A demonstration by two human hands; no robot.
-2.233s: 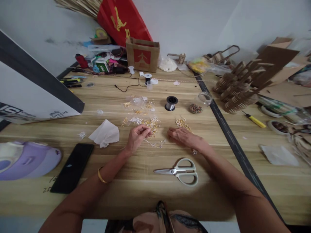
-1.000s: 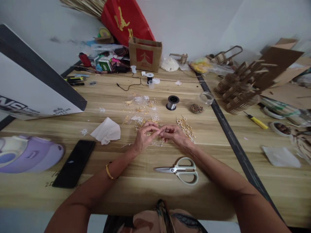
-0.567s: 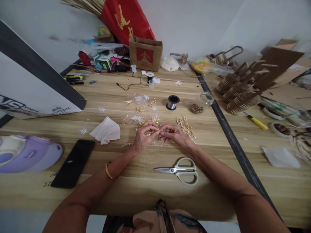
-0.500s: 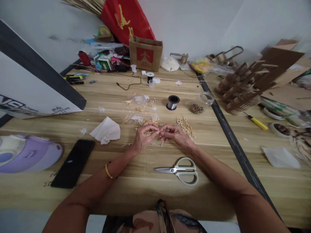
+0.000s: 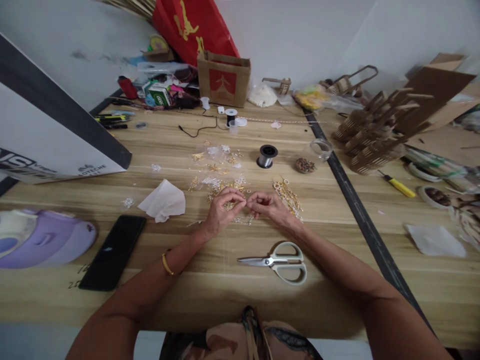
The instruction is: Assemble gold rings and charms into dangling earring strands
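The left hand point(image 5: 227, 207) pinches with thumb and forefinger together at the tips, the other fingers curled. The right hand point(image 5: 268, 207) is closed in the same way, its tips meeting the left's; whatever they pinch is too small to make out. Just below the fingertips, on the near side, a beaded silver chain point(image 5: 245, 220) shows on the table; whether it runs up into the grip cannot be told.

At the far left, a large box point(image 5: 56, 127) bears a big dark "S" among cut-off letters, and a smaller word ending in "ECHE". Nearer, a black phone point(image 5: 112, 255) partly covers handwritten digits, "25" among them. At the far side, a small green and white box point(image 5: 159, 95) has pale figures too small to read. To its right, a red bag point(image 5: 212, 30) carries yellow brushed characters, illegible here, and a brown paper bag point(image 5: 240, 82) shows a red square with a pale emblem.

In the middle, gold and silver pieces point(image 5: 215, 187) lie just beyond the left hand. Scissors point(image 5: 268, 261) lie on the near side, blades pointing left. Gold-coloured chains point(image 5: 288, 196) lie just right of the right hand.
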